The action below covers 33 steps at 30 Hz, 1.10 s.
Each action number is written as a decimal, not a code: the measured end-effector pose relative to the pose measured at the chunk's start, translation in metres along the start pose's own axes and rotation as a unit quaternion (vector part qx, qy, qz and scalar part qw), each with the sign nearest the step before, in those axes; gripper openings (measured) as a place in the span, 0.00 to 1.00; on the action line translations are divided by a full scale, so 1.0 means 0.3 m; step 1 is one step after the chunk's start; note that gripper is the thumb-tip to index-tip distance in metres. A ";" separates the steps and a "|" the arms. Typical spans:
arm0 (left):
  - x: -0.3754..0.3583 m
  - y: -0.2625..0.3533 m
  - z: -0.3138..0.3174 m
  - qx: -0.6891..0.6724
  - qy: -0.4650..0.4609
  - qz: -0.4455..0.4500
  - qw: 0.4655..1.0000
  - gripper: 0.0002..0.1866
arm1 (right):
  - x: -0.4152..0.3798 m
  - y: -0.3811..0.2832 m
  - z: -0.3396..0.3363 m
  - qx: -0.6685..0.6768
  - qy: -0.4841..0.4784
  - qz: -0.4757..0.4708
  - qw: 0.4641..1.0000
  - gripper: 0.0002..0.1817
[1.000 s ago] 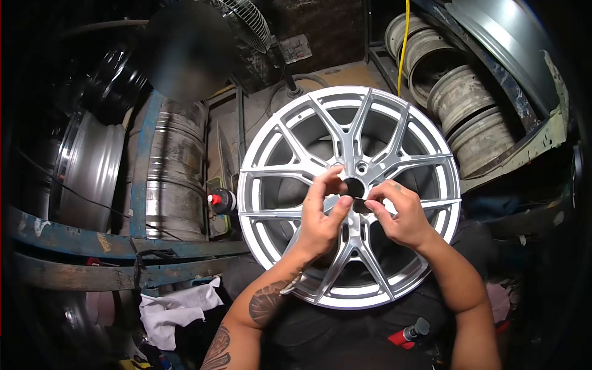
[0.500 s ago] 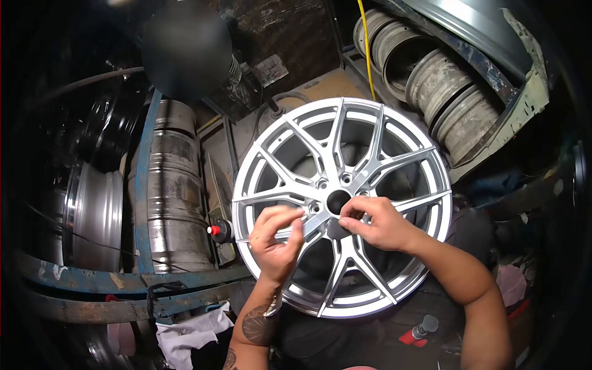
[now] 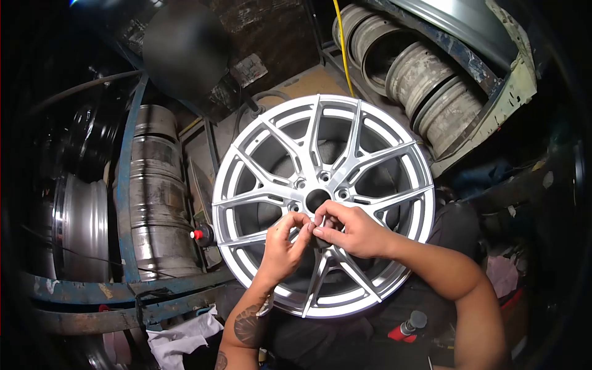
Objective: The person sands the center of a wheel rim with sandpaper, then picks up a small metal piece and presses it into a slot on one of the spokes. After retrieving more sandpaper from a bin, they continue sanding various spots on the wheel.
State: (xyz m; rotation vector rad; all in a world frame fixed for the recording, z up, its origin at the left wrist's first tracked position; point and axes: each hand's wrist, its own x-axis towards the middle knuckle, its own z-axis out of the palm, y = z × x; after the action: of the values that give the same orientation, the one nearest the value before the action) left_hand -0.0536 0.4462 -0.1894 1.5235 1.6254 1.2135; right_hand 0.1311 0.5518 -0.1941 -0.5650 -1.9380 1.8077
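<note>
A silver multi-spoke wheel rim [image 3: 364,200] lies face up below my hands, with its round centre hole just above my fingertips. My left hand [image 3: 288,242] is closed in a pinch over the lower hub. Against its fingertips, my right hand [image 3: 348,229] also pinches with thumb and forefinger. Whatever lies between the fingertips is too small and covered to make out. A dark bottle with a red and white cap [image 3: 202,235] stands at the rim's left edge.
Used rims [image 3: 161,185] are stacked in a blue metal rack [image 3: 126,203] at left. More worn rims [image 3: 431,80] lie at upper right beside a yellow cable [image 3: 343,46]. A red bottle with a grey top [image 3: 408,327] and a white cloth [image 3: 182,345] are near the bottom.
My left hand has moved right and its fingers have closed against those of my right hand. The whole view has shifted, so the rim appears farther left.
</note>
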 end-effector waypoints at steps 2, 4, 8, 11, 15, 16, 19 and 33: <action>0.002 -0.007 0.004 -0.027 -0.002 0.013 1.000 0.05 | -0.004 -0.041 -0.027 -0.035 -0.032 0.027 0.998 0.12; 0.007 0.009 -0.003 -0.026 -0.021 0.026 0.999 0.05 | -0.002 -0.066 -0.056 -0.076 -0.065 0.034 0.994 0.12; 0.001 0.011 -0.009 -0.030 -0.054 0.017 0.998 0.04 | 0.007 -0.070 -0.087 -0.109 -0.099 0.013 0.989 0.12; -0.009 0.014 -0.010 -0.032 -0.048 -0.024 0.998 0.04 | 0.006 -0.063 -0.070 -0.081 -0.077 -0.006 0.994 0.12; 0.003 0.016 0.005 -0.102 -0.026 -0.048 0.993 0.03 | 0.001 -0.043 -0.057 -0.095 -0.043 -0.013 0.994 0.12; 0.001 0.014 0.008 -0.130 -0.013 -0.069 0.989 0.03 | 0.001 -0.042 -0.051 -0.078 -0.027 -0.022 0.996 0.12; -0.001 0.009 0.010 -0.143 0.009 -0.105 0.984 0.03 | 0.002 -0.025 -0.036 -0.057 -0.006 -0.004 0.998 0.13; -0.009 0.003 0.003 -0.144 -0.042 -0.045 0.988 0.03 | -0.001 0.004 -0.024 -0.004 -0.028 -0.022 0.999 0.11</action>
State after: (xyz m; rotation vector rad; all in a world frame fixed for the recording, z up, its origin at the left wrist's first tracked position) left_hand -0.0522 0.4437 -0.1895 1.2890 1.3817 1.2550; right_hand 0.1355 0.5578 -0.1948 -0.4749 -1.9799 1.8086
